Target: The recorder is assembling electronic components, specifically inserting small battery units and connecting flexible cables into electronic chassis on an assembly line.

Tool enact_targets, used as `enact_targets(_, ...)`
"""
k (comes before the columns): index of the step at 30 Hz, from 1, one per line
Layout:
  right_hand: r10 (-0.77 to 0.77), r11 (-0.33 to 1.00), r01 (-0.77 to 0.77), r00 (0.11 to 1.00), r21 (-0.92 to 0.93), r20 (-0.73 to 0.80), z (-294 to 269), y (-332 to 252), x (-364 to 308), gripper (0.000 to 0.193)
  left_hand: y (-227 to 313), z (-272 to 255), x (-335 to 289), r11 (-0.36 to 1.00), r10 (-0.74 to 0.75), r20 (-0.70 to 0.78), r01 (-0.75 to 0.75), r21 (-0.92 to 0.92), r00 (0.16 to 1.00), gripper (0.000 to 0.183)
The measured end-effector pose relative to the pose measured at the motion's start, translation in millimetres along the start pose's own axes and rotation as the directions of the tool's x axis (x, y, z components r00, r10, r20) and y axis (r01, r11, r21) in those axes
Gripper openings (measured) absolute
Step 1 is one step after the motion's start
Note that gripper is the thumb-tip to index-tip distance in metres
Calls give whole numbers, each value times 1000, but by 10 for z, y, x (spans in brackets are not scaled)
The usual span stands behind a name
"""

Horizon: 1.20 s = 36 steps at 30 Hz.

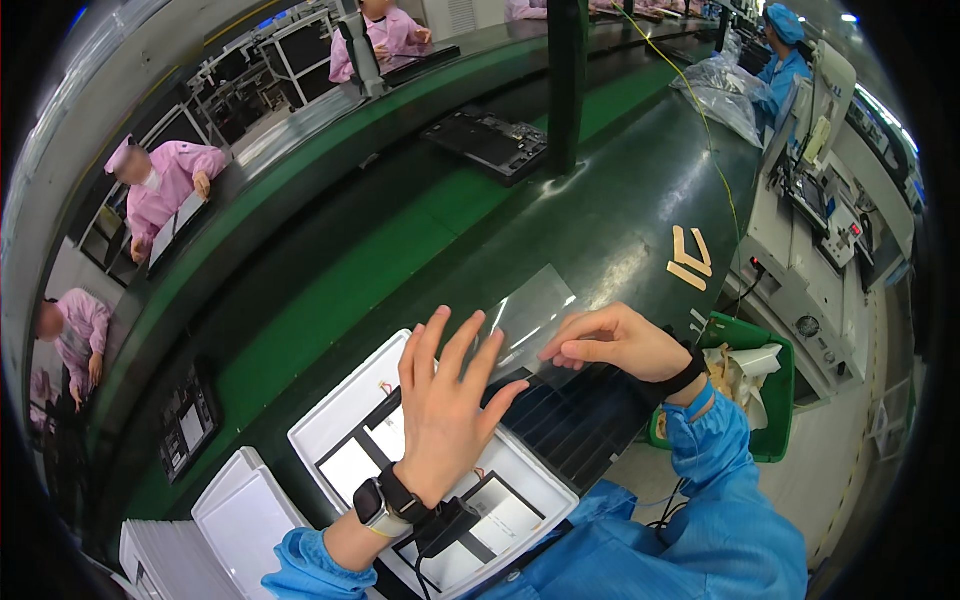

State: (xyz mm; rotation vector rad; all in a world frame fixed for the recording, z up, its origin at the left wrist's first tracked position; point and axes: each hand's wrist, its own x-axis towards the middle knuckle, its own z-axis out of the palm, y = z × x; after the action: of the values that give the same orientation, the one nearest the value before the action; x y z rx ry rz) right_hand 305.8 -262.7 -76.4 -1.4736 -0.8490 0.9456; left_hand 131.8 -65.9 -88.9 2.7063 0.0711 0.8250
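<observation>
Fingers: right hand (612, 345) pinches the near corner of a clear film sheet (530, 315) between thumb and fingertips; left hand (445, 405) is spread wide and flat, holding nothing, pressing down on a dark panel.
Worktop: long dark green worktop (600, 210) curving away, with people in pink coats seated on its far side.
White tray: white tray (335, 420) under the left hand, with the dark panel (560, 420) lying in it.
Film: floats just above the panel's far end, between the two hands, long axis slanting up and away from the right thumb toward the belt.
Which hand is nearer: right one, it's already on the film; left fingertips sit just beside the film's left edge, not gripping it as far as I can tell.
Green bin: green bin (775, 400) of scraps off the worktop's right edge.
Small stuff: tan tape strips (690, 255) stuck on the worktop; watch (375, 500) on the left wrist.
</observation>
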Motion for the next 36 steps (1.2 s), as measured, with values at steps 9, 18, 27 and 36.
enact_targets(9,-2,979,21,996,200,-92,-163,-139,23,32,33,-153,52,483,-396,165,357,-800,903,63)
enact_targets(18,-30,973,68,985,221,-169,49,-149,70,24,-178,-32,-41,502,-432,219,435,-748,875,14)
enact_targets(27,-301,953,267,889,-145,-344,211,-117,102,43,-266,-36,-4,701,-323,-28,219,-679,946,13)
enact_targets(36,-229,973,226,943,-40,-241,92,-157,154,40,-340,-197,-26,579,-394,292,482,-658,872,20)
